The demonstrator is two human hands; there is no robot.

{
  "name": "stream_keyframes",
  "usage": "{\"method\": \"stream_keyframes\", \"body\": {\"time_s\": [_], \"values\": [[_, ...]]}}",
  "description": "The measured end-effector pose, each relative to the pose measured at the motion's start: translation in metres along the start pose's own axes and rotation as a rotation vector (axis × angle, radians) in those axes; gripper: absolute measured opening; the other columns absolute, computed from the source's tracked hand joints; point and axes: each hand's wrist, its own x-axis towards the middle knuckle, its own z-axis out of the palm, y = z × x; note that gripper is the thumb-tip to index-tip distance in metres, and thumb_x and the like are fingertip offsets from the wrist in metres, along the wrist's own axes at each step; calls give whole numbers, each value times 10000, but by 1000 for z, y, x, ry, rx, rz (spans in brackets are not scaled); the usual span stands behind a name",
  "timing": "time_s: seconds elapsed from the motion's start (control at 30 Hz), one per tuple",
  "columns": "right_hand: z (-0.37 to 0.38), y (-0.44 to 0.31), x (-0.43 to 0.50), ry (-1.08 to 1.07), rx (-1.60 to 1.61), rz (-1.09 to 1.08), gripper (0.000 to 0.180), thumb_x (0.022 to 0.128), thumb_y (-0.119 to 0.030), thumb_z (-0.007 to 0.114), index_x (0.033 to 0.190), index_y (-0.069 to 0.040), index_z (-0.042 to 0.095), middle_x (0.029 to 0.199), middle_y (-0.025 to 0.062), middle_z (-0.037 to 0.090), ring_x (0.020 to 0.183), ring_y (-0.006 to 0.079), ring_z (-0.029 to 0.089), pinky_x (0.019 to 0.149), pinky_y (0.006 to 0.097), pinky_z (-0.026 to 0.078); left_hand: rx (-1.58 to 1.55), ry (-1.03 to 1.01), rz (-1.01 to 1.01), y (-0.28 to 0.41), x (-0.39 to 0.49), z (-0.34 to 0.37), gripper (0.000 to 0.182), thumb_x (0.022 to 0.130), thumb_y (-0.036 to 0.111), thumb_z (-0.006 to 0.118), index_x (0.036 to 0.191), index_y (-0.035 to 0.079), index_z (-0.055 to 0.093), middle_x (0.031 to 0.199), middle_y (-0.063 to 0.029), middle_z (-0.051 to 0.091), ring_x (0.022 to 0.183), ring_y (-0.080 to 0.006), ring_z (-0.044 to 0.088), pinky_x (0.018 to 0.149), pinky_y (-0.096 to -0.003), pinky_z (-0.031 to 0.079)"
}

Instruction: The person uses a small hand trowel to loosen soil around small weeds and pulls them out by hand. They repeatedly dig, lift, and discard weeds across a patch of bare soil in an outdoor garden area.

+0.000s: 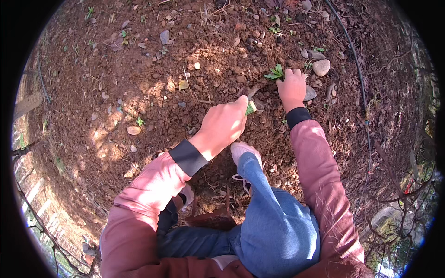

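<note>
My left hand is closed around the green handle of a small hand tool. The tool's narrow blade reaches across the soil towards the foot of a small leafy green plant. The blade's far end is hard to make out against the dirt. On the plant's right side, my right hand is down at the soil, thumb and forefinger against the leaves. Its fingertips are partly hidden, so whether they pinch the plant does not show.
A rounded pale stone and a flat grey stone lie by my right hand. A thin black hose runs down the right side. My shoe is planted below the tool. Bare branches stick in at lower right.
</note>
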Motion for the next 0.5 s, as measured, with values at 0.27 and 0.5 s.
{"method": "stream_keyframes", "body": {"time_s": [0.27, 0.5], "values": [[5, 2, 19, -67, -95, -257, 85, 755, -75, 657, 838, -93, 654, 897, 79, 641, 937, 286, 625, 792, 410, 513, 52, 203, 138, -41, 30, 50, 189, 897, 114, 583, 1070, 45, 551, 768, -170, 688, 726, -368, 697, 621, -486, 553], [-2, 8, 12, -183, 180, -134, 169, 708, -130, 720, 799, -28, 620, 871, 160, 655, 915, 372, 637, 810, 464, 525, 110, 274, 212, -49, 12, 46, 264, 882, 189, 676, 1054, 43, 539, 800, -151, 679, 709, -353, 684, 581, -441, 549]]}}
